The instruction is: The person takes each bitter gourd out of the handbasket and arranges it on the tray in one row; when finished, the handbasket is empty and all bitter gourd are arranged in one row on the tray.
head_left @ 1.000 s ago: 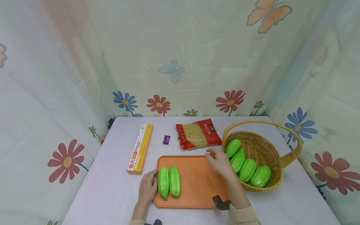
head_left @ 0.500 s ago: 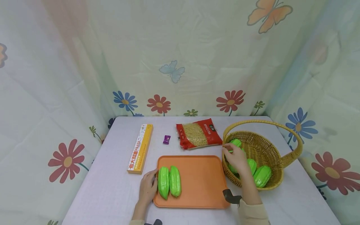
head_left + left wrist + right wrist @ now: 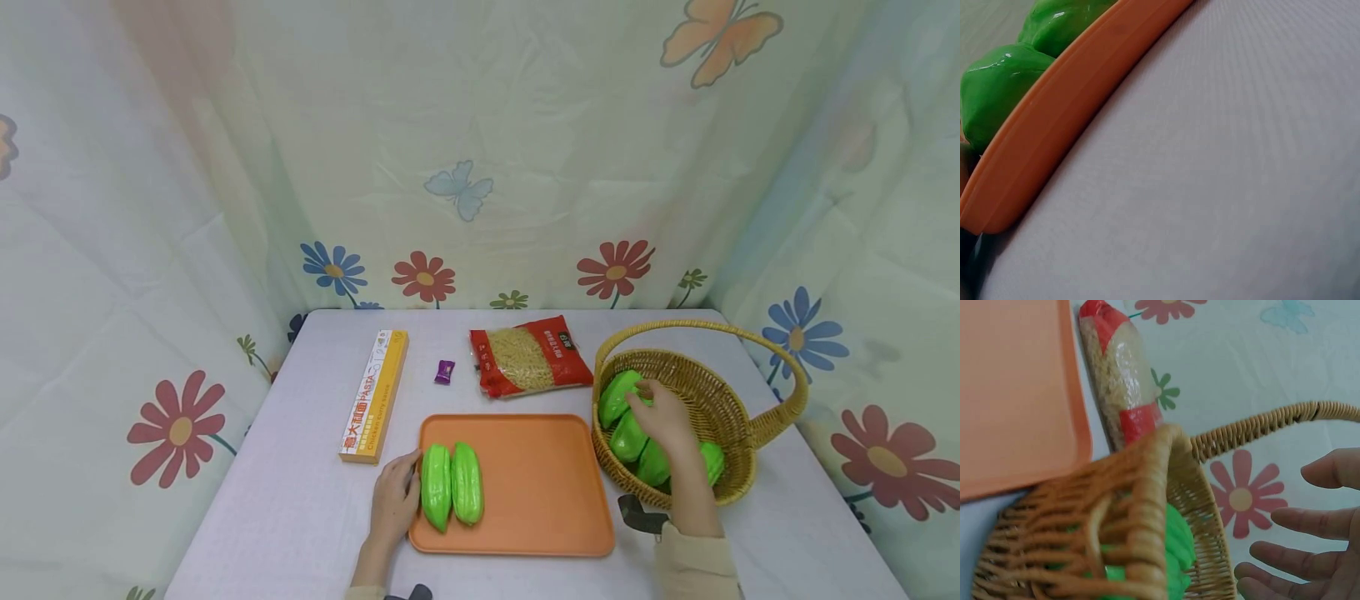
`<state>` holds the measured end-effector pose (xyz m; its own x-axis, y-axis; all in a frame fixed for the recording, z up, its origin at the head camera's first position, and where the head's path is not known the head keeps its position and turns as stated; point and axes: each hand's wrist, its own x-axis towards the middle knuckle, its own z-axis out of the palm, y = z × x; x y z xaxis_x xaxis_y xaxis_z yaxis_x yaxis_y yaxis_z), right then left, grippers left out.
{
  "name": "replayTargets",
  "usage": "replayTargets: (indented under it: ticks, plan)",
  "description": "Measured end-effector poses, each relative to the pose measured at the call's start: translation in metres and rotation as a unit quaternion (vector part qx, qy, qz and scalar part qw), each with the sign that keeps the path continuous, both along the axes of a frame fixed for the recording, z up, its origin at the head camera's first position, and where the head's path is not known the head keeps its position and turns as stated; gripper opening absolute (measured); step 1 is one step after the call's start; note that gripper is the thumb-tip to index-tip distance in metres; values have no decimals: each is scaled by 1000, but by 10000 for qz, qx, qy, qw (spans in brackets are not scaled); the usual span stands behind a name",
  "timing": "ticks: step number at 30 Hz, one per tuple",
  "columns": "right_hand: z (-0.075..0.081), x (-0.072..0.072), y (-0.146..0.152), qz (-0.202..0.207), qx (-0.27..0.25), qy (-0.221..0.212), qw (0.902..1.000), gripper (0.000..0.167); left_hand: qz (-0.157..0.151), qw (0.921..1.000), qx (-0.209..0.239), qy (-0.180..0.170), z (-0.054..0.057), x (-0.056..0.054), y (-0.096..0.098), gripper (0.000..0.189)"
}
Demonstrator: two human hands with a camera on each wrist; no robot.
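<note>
In the head view my left hand [image 3: 393, 500] holds the left rim of an orange tray [image 3: 540, 487]. On the tray's left side, two long bright green ridged vegetables [image 3: 437, 487] lie side by side. My right hand [image 3: 663, 417] is over a wicker basket [image 3: 720, 392] at the right, close above several shorter green ridged vegetables [image 3: 628, 435] inside it. Its fingers [image 3: 1310, 522] are spread and slightly bent in the right wrist view, with nothing between them. The right hand and forearm hide part of the basket's contents. Green vegetables [image 3: 1004, 90] show above the tray wall in the left wrist view.
A yellow and white pasta box [image 3: 373, 396] lies left of the tray. Behind the tray are a small purple wrapped candy [image 3: 444, 372] and a red bag of pasta [image 3: 525, 358]. The basket's tall handle [image 3: 697, 325] arches over it. A flowered curtain [image 3: 480, 225] surrounds the table.
My right hand has moved right, from above the tray's right edge past the basket's rim to over its green vegetables. My left hand stays at the tray's rim.
</note>
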<state>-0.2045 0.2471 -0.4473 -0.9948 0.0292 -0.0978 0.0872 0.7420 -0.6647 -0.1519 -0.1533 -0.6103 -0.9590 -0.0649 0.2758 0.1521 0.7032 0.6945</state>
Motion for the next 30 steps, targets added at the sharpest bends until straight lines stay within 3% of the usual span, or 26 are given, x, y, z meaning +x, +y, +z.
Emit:
replayTargets:
  ticks: [10,22,30]
  plan:
    - [-6,-9,25,-328,-341,-565,9973,75,-7,10000,-8,-46,2,0,0,35]
    - [-19,-16,44,-176,60,-704,9973,73,-16,10000,19,29,2,0,0,35]
    - [-17,-19,57,93,164,-885,9959,68,-22,10000,-6,35,1,0,-1,35]
